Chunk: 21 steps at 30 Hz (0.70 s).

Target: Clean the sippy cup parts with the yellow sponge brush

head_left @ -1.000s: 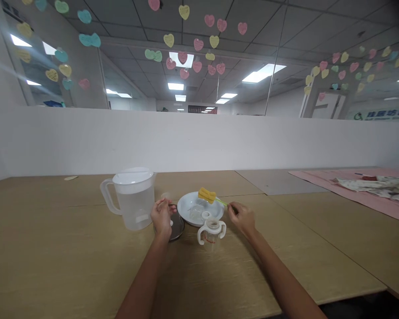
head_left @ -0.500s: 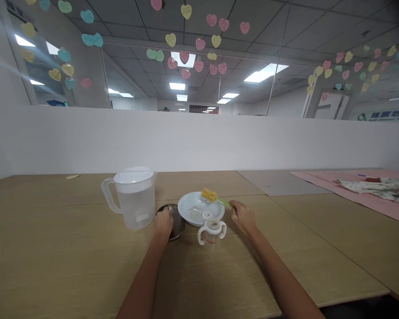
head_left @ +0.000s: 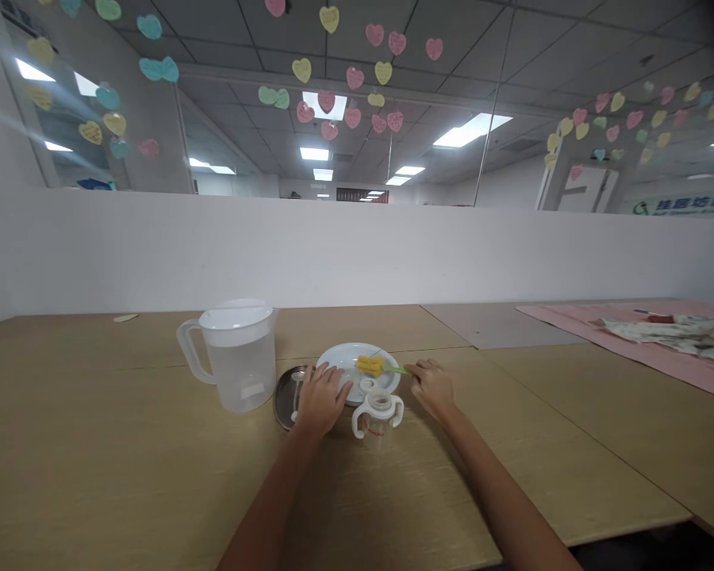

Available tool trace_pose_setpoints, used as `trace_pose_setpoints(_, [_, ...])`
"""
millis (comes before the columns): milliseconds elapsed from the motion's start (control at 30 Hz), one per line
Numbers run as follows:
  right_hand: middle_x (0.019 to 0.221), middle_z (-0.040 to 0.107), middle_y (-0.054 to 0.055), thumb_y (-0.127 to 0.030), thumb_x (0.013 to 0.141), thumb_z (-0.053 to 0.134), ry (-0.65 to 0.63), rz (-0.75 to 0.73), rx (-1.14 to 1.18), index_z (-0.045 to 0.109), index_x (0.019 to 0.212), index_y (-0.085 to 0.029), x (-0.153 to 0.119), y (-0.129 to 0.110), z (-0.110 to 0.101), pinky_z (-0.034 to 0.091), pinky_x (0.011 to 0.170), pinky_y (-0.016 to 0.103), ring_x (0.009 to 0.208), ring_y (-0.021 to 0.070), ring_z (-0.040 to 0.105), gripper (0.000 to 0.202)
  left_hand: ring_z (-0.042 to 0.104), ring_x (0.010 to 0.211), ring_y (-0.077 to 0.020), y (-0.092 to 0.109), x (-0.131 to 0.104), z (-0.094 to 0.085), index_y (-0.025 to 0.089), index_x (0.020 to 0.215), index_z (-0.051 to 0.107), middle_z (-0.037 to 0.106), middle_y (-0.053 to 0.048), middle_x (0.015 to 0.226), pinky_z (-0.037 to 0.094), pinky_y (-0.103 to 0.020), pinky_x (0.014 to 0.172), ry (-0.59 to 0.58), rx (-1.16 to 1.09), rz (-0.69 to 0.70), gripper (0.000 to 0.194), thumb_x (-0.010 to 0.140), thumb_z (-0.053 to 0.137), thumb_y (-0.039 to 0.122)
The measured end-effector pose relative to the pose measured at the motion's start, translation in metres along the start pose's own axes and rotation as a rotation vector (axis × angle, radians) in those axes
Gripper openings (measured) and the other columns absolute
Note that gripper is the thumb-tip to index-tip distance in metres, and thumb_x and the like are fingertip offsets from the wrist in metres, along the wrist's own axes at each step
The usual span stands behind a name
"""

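My right hand (head_left: pixel 431 388) is closed around the green handle of a bottle brush (head_left: pixel 371 365); its yellow sponge head is over the white plate (head_left: pixel 333 354). My left hand (head_left: pixel 321 396) has its fingers spread over the plate's left edge and holds nothing that I can see. Beneath and beside that hand is a round metal tray (head_left: pixel 284 400), with a small white and clear bottle part (head_left: pixel 296 392) on it. A clear baby bottle (head_left: pixel 377 424) with two white handles stands upright in front of the plate. On the plate lies a white ring (head_left: pixel 367 385).
A translucent pitcher (head_left: pixel 241 357) of clear liquid, its white lid on, stands left of the tray. Far right, a pink cloth (head_left: pixel 562 316) bears crumpled fabric (head_left: pixel 666 337). A white wall (head_left: pixel 345 254) borders the table's back.
My left hand has left the small bottle part on the metal tray, moved right to the plate and spread its fingers. The brush head has dropped lower over the plate.
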State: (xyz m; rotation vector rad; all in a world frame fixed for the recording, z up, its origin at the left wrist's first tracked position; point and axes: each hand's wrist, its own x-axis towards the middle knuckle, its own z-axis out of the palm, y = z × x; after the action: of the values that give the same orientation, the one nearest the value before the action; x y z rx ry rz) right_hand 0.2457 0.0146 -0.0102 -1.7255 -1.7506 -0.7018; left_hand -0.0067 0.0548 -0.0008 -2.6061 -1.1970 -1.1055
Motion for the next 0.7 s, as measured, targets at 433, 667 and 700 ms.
trace_pose_setpoints(433, [0.066, 0.064, 0.004, -0.012, 0.07, 0.045, 0.073, -0.091, 0.088, 0.072, 0.075, -0.019, -0.0026, -0.0013, -0.0019, 0.032, 0.062, 0.027, 0.066, 0.0157, 0.051, 0.029, 0.035, 0.127, -0.0304, -0.0001, -0.007, 0.0111, 0.028, 0.094, 0.07, 0.061, -0.008, 0.118, 0.005, -0.055, 0.107, -0.051, -0.103, 0.005, 0.027, 0.085, 0.046, 0.037])
trace_pose_setpoints(667, [0.062, 0.064, 0.004, -0.014, 0.07, 0.045, 0.184, -0.105, 0.131, 0.071, 0.07, -0.019, -0.0037, -0.0011, -0.007, 0.032, 0.061, 0.027, 0.063, 0.0149, 0.05, 0.027, 0.042, 0.121, -0.0318, 0.0031, -0.0067, 0.006, 0.031, 0.101, 0.068, 0.064, -0.007, 0.112, 0.001, -0.056, 0.106, -0.066, -0.114, 0.055, 0.028, 0.084, 0.048, 0.041])
trace_pose_setpoints(700, [0.061, 0.064, 0.004, -0.014, 0.069, 0.045, 0.194, -0.103, 0.134, 0.071, 0.069, -0.019, -0.0038, -0.001, -0.0077, 0.032, 0.061, 0.027, 0.062, 0.0148, 0.05, 0.027, 0.044, 0.119, -0.0317, 0.0037, -0.0064, 0.0051, 0.031, 0.1, 0.068, 0.065, -0.008, 0.11, 0.001, -0.055, 0.107, -0.062, -0.133, 0.067, 0.027, 0.083, 0.049, 0.041])
